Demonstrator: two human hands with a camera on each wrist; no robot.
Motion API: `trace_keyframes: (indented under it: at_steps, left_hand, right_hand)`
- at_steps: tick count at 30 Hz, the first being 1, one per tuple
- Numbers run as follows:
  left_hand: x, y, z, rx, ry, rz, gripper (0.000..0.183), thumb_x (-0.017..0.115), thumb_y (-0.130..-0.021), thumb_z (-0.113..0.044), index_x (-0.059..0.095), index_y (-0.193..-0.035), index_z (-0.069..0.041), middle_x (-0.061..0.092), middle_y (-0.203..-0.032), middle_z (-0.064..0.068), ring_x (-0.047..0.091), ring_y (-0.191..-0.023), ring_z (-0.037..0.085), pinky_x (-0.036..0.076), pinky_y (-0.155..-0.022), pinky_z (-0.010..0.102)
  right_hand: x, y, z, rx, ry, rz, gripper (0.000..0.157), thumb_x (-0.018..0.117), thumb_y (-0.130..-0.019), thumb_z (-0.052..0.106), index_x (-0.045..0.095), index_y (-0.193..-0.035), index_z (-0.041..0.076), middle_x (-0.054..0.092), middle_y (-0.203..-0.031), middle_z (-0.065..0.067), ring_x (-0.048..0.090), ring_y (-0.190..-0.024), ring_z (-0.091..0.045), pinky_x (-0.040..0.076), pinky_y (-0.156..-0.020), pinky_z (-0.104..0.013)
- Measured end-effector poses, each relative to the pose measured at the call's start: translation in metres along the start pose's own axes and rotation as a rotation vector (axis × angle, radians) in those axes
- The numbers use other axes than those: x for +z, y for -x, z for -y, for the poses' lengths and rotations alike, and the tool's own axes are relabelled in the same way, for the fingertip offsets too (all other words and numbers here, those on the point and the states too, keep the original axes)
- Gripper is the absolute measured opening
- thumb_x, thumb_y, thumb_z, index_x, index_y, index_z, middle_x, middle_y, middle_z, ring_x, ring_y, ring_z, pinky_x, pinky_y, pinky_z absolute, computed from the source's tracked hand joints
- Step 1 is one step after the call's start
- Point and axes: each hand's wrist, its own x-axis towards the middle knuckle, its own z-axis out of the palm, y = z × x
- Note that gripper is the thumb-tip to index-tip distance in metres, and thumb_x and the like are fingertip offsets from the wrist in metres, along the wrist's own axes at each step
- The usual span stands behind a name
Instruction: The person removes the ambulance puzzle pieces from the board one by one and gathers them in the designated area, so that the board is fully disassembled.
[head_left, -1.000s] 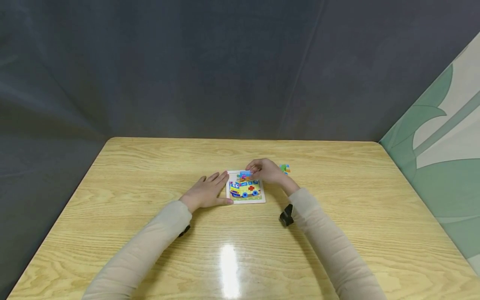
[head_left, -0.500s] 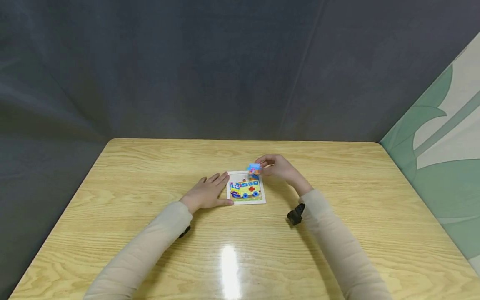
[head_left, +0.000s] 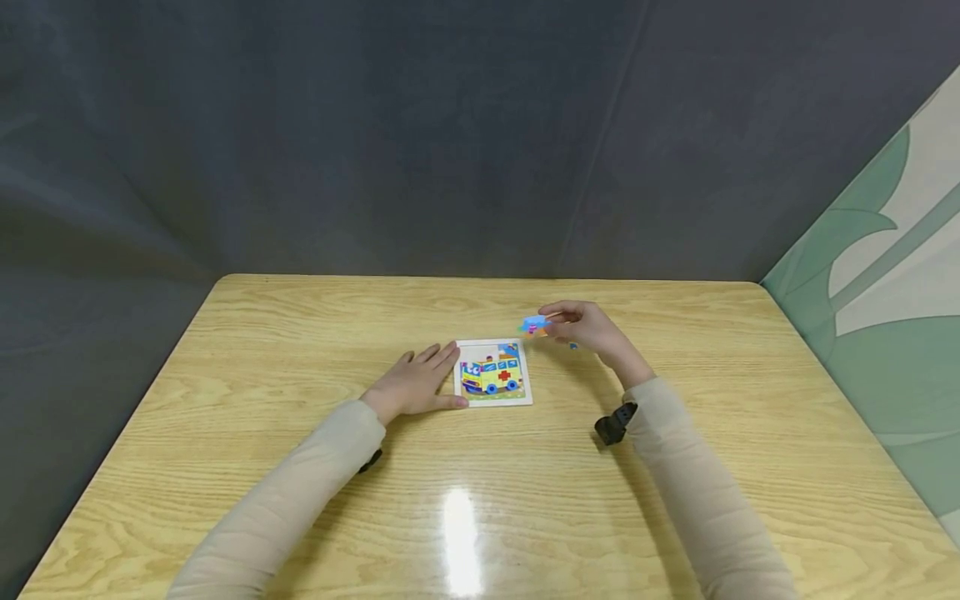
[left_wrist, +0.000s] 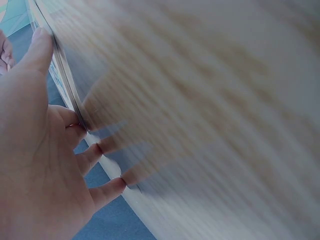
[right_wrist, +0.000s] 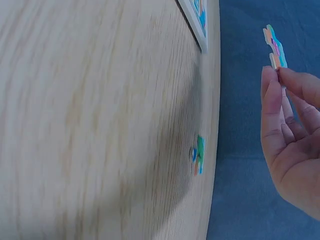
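My spread left hand touches the left edge of a white square puzzle tray, mostly filled by a yellow ambulance picture, its upper left bare. Beyond the tray's upper right corner, my right hand pinches a blue-and-orange jigsaw piece in the air; a green-and-orange jigsaw piece lies on the wood-grain table nearby, so at least two remain out.

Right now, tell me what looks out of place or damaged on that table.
No damage or spill shows. Only one puzzle piece looks out of place: it lies loose on the table, off the tray, whose far-left part shows bare white. The right hand pinches another piece.
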Motion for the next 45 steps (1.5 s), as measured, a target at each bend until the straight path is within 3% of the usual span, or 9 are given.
trace_keyframes:
  at_steps: [4,9,16,24,37,45]
  left_hand:
    - [0.000,0.000,0.000,0.003,-0.003,-0.005,0.089,0.040,-0.091,-0.066,0.005,-0.155,-0.016,-0.002,-0.163,-0.001,0.006,-0.151,0.026,0.014,-0.120,0.055]
    - [-0.001,0.000,-0.001,-0.001,-0.006,0.000,0.089,0.039,-0.091,-0.067,0.004,-0.155,-0.017,-0.003,-0.163,-0.002,0.006,-0.151,0.025,0.013,-0.121,0.055]
    - [-0.002,0.000,-0.002,-0.002,-0.002,0.000,0.089,0.041,-0.091,-0.066,0.005,-0.155,-0.016,-0.002,-0.163,-0.001,0.007,-0.151,0.026,0.014,-0.120,0.055]
    - [-0.001,0.000,-0.002,-0.003,-0.004,0.004,0.090,0.040,-0.091,-0.067,0.004,-0.155,-0.017,-0.002,-0.163,-0.002,0.007,-0.151,0.025,0.014,-0.121,0.054]
    - [-0.001,0.000,-0.002,0.008,-0.007,-0.007,0.089,0.040,-0.091,-0.066,0.005,-0.155,-0.016,0.000,-0.163,-0.001,0.008,-0.151,0.026,0.015,-0.120,0.055]
    - [-0.003,0.002,-0.004,0.008,0.006,-0.003,0.088,0.041,-0.091,-0.065,0.007,-0.155,-0.015,0.001,-0.163,0.000,0.008,-0.151,0.026,0.014,-0.120,0.055]
  right_hand:
    - [-0.008,0.001,-0.004,0.005,-0.022,-0.015,0.038,0.056,-0.096,0.009,0.054,-0.132,-0.004,0.067,-0.102,-0.008,0.062,-0.084,-0.012,0.053,-0.080,-0.032]
    - [-0.016,0.003,-0.010,0.002,-0.042,-0.019,0.039,0.054,-0.097,0.010,0.051,-0.133,-0.006,0.062,-0.087,0.008,0.056,-0.075,-0.007,0.050,-0.077,-0.030]
    - [-0.025,0.006,-0.018,0.034,-0.086,-0.037,0.040,0.053,-0.097,0.007,0.049,-0.134,-0.009,0.065,-0.098,0.004,0.064,-0.082,0.003,0.056,-0.086,-0.025]
    - [-0.035,0.010,-0.029,0.077,-0.134,-0.049,0.042,0.052,-0.098,0.011,0.047,-0.136,-0.008,0.063,-0.102,0.006,0.066,-0.085,0.003,0.054,-0.093,-0.027]
    - [-0.049,0.017,-0.047,0.141,-0.138,-0.134,0.043,0.049,-0.100,0.014,0.046,-0.136,-0.010,0.059,-0.099,0.008,0.062,-0.084,0.006,0.054,-0.084,-0.015]
    - [-0.057,0.021,-0.053,0.177,-0.220,-0.182,0.046,0.049,-0.099,0.011,0.041,-0.138,-0.013,0.060,-0.083,0.017,0.062,-0.077,0.009,0.053,-0.075,-0.010]
